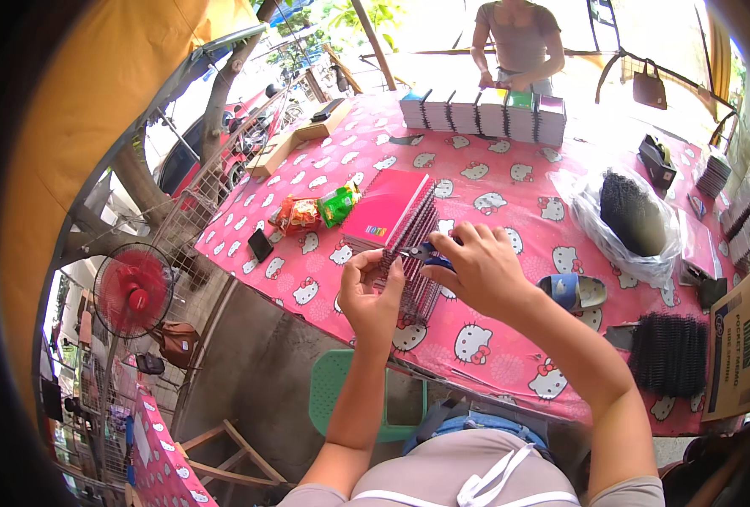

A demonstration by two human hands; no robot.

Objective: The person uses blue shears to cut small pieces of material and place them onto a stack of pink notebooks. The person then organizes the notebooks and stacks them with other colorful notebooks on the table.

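A stack of spiral notebooks (390, 203) with a bright pink cover on top lies at the table's near edge. Their dark coils run down the stack's right side. At the near corner of the top notebook, my left hand (370, 291) is closed, thumb and fingers bent around the coil's end. My right hand (487, 269) grips a pair of small pliers (438, 256) with dark blue handles. The tool's metal jaws point left and meet the coil's end beside my left fingertips. Exactly what the jaws touch is too small to tell.
Snack packets (339, 204) and a black phone (260, 246) lie left of the stack. To the right are a blue slipper (573, 291), bagged black coils (633, 211), loose coils (669, 355) and a cardboard box (743, 338). Across the table, a person (519, 42) stands behind notebook rows (485, 118).
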